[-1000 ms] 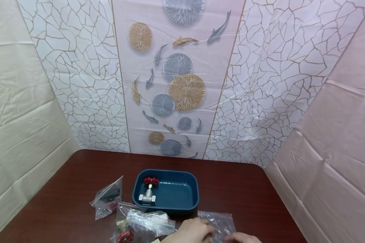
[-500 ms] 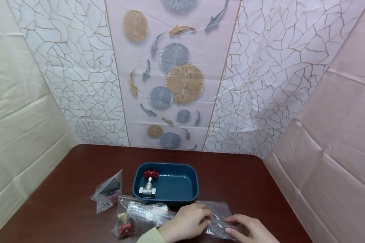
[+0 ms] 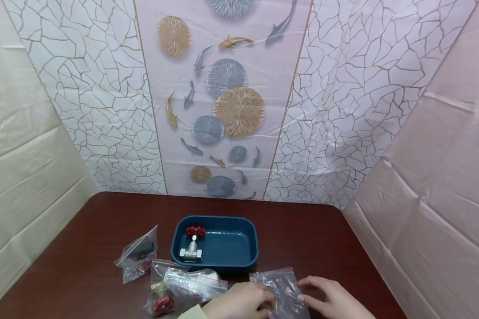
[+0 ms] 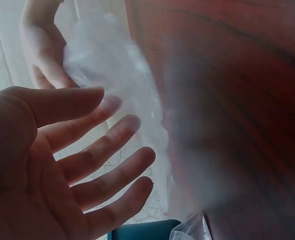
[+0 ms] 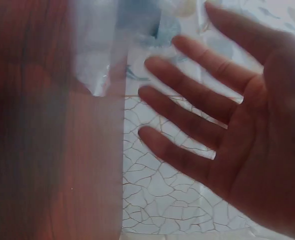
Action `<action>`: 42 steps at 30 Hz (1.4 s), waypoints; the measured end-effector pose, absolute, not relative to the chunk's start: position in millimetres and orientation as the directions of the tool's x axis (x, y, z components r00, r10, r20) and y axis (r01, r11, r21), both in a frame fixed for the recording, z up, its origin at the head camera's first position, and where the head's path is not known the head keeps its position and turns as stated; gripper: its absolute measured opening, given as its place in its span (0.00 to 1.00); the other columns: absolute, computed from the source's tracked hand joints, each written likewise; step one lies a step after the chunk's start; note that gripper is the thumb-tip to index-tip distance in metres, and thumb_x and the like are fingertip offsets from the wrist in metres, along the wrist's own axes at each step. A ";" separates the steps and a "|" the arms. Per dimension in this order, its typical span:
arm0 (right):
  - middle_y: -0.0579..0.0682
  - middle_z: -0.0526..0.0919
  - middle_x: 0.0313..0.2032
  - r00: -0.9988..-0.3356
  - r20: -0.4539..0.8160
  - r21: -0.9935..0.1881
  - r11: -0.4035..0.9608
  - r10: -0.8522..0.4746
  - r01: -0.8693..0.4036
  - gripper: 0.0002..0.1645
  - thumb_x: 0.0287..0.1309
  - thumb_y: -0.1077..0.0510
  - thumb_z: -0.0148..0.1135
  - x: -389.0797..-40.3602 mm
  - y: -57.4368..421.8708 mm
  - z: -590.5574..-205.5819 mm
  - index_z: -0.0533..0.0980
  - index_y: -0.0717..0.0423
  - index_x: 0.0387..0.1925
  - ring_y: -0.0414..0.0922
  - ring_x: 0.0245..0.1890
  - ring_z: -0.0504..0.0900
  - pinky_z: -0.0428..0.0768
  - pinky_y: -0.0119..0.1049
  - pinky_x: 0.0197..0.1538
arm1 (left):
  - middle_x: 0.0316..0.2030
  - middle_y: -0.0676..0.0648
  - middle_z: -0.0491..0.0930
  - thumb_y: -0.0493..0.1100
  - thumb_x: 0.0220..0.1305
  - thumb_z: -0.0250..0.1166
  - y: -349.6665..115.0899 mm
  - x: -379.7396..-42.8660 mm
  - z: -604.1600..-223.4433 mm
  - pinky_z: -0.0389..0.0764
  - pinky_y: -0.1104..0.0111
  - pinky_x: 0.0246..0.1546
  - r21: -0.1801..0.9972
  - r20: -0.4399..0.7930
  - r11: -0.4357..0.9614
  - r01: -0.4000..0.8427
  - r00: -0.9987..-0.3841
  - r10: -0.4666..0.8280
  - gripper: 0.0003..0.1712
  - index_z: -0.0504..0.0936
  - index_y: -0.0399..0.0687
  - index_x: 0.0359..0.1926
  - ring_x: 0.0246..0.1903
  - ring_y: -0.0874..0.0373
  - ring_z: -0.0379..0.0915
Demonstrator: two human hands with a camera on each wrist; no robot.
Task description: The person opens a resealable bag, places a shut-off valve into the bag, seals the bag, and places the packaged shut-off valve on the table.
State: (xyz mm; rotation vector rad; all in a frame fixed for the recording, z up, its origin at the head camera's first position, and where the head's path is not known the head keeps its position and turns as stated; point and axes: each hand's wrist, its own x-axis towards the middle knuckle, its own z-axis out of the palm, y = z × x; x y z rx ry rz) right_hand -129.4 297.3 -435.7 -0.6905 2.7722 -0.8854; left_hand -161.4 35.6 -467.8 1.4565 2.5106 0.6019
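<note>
A clear zip bag (image 3: 285, 290) lies flat on the table, right of centre in the head view. At its left edge my left hand (image 3: 241, 301) rests with relaxed fingers; the left wrist view shows thumb and fingers (image 4: 130, 125) apart, the bag (image 4: 112, 60) beyond them. My right hand (image 3: 333, 297) is at the bag's right edge, thumb tip and forefinger close to it. In the right wrist view that hand (image 5: 242, 110) has its fingers spread, with nothing between them. Part of the bag's near end is cut off by the frame.
Behind the hands stands a blue tray (image 3: 227, 268) with a silver valve with a red handwheel (image 3: 191, 250) in its left side. Left of my left hand lies a clear bag with a brass valve and red handwheel (image 3: 162, 305). Another bag (image 3: 133, 261) with dark and red contents lies farther left.
My right hand has moved in from the front edge and then slid a little right, its fingers now off the middle of the bag. The bag lies flatter. The head view has shifted slightly.
</note>
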 end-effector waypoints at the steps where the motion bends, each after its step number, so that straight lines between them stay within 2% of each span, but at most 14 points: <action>1: 0.43 0.80 0.42 -0.881 0.012 -0.558 0.728 -0.472 -0.398 0.20 0.58 0.41 0.58 -132.7 298.1 -436.7 0.77 0.48 0.46 0.40 0.44 0.77 0.76 0.41 0.44 | 0.32 0.66 0.75 0.48 0.63 0.61 35.1 -161.7 -468.0 0.70 0.78 0.27 0.443 0.032 0.436 0.784 -0.499 0.866 0.07 0.81 0.61 0.42 0.30 0.76 0.67; 4: 0.43 0.80 0.41 -0.876 0.017 -0.534 0.737 -0.482 -0.415 0.20 0.58 0.42 0.59 -142.9 298.9 -440.8 0.77 0.49 0.45 0.41 0.44 0.77 0.76 0.40 0.43 | 0.32 0.67 0.75 0.48 0.63 0.61 33.8 -162.8 -469.6 0.69 0.79 0.26 0.441 0.049 0.436 0.784 -0.506 0.861 0.07 0.81 0.61 0.42 0.29 0.77 0.68; 8: 0.43 0.78 0.41 -0.878 -0.008 -0.524 0.750 -0.479 -0.405 0.21 0.57 0.41 0.60 -155.0 298.5 -448.4 0.77 0.49 0.46 0.42 0.44 0.76 0.75 0.41 0.43 | 0.33 0.66 0.74 0.50 0.61 0.62 33.7 -165.2 -473.9 0.69 0.78 0.26 0.372 0.123 0.468 0.801 -0.543 0.831 0.06 0.81 0.64 0.40 0.31 0.75 0.69; 15: 0.50 0.73 0.48 -0.862 -0.108 -0.595 0.727 -0.495 -0.343 0.28 0.56 0.43 0.62 -170.4 293.3 -455.6 0.72 0.54 0.53 0.55 0.50 0.73 0.73 0.50 0.46 | 0.40 0.60 0.70 0.51 0.61 0.62 37.9 -170.2 -485.1 0.71 0.72 0.27 0.477 0.086 0.544 0.691 -0.652 0.753 0.10 0.79 0.63 0.45 0.37 0.68 0.65; 19: 0.53 0.71 0.51 -0.851 -0.192 -0.622 0.731 -0.488 -0.279 0.32 0.52 0.46 0.66 -175.8 288.3 -461.7 0.70 0.55 0.57 0.59 0.52 0.70 0.70 0.56 0.47 | 0.51 0.54 0.69 0.53 0.61 0.63 39.3 -172.2 -489.1 0.74 0.68 0.34 0.465 0.066 0.578 0.670 -0.678 0.732 0.17 0.77 0.60 0.51 0.48 0.61 0.66; 22: 0.55 0.70 0.52 -0.853 -0.233 -0.618 0.748 -0.467 -0.240 0.34 0.48 0.49 0.69 -176.7 283.9 -465.4 0.71 0.54 0.57 0.63 0.54 0.67 0.69 0.60 0.47 | 0.60 0.49 0.65 0.55 0.61 0.62 39.3 -173.7 -491.3 0.75 0.63 0.40 0.468 0.017 0.600 0.649 -0.686 0.728 0.22 0.74 0.59 0.55 0.56 0.55 0.63; 24: 0.57 0.69 0.54 -0.855 -0.238 -0.613 0.754 -0.461 -0.236 0.36 0.45 0.51 0.71 -176.9 281.0 -466.7 0.70 0.53 0.57 0.64 0.54 0.64 0.68 0.62 0.46 | 0.63 0.46 0.63 0.56 0.60 0.62 39.2 -173.9 -491.4 0.75 0.60 0.42 0.464 -0.005 0.616 0.637 -0.693 0.721 0.24 0.73 0.59 0.56 0.59 0.53 0.61; 28: 0.54 0.69 0.52 -0.851 -0.253 -0.629 0.746 -0.460 -0.216 0.39 0.41 0.52 0.74 -177.6 277.3 -469.7 0.70 0.51 0.58 0.61 0.52 0.64 0.69 0.61 0.45 | 0.61 0.47 0.66 0.57 0.60 0.61 38.1 -175.3 -490.1 0.75 0.58 0.42 0.473 -0.062 0.635 0.610 -0.696 0.715 0.25 0.72 0.60 0.57 0.58 0.52 0.63; 32: 0.47 0.70 0.46 -0.822 -0.303 -0.636 0.744 -0.482 -0.202 0.38 0.41 0.48 0.73 -179.4 279.8 -474.1 0.71 0.48 0.56 0.51 0.46 0.67 0.71 0.56 0.42 | 0.56 0.51 0.70 0.56 0.60 0.62 36.7 -175.6 -489.8 0.75 0.61 0.39 0.472 -0.104 0.637 0.609 -0.679 0.726 0.26 0.71 0.58 0.58 0.53 0.55 0.66; 34: 0.46 0.70 0.43 -0.814 -0.286 -0.642 0.732 -0.506 -0.229 0.34 0.42 0.49 0.73 -179.7 280.9 -475.2 0.73 0.49 0.53 0.49 0.43 0.68 0.71 0.54 0.41 | 0.51 0.53 0.72 0.55 0.59 0.64 36.3 -175.2 -490.2 0.75 0.64 0.35 0.452 -0.088 0.634 0.628 -0.676 0.732 0.26 0.71 0.57 0.57 0.48 0.58 0.68; 37: 0.44 0.70 0.39 -0.810 -0.237 -0.624 0.723 -0.536 -0.296 0.25 0.44 0.52 0.72 -178.6 281.8 -475.3 0.75 0.48 0.46 0.43 0.38 0.70 0.72 0.44 0.38 | 0.43 0.56 0.73 0.51 0.57 0.66 36.2 -175.4 -490.8 0.73 0.67 0.30 0.434 -0.057 0.625 0.649 -0.672 0.738 0.25 0.71 0.57 0.56 0.41 0.62 0.67; 39: 0.44 0.71 0.35 -0.825 -0.173 -0.636 0.700 -0.538 -0.324 0.20 0.43 0.57 0.72 -176.0 280.3 -473.8 0.75 0.50 0.40 0.42 0.34 0.71 0.72 0.39 0.35 | 0.40 0.58 0.72 0.50 0.57 0.67 36.2 -175.8 -490.6 0.72 0.69 0.29 0.437 -0.043 0.615 0.656 -0.668 0.743 0.25 0.71 0.58 0.55 0.39 0.64 0.67; 42: 0.43 0.71 0.30 -0.843 -0.135 -0.636 0.698 -0.521 -0.330 0.14 0.46 0.58 0.70 -173.9 280.3 -470.8 0.74 0.49 0.35 0.38 0.29 0.70 0.70 0.35 0.31 | 0.39 0.60 0.72 0.48 0.56 0.68 36.6 -176.1 -489.8 0.72 0.70 0.29 0.456 -0.026 0.596 0.661 -0.659 0.751 0.25 0.71 0.60 0.54 0.38 0.66 0.66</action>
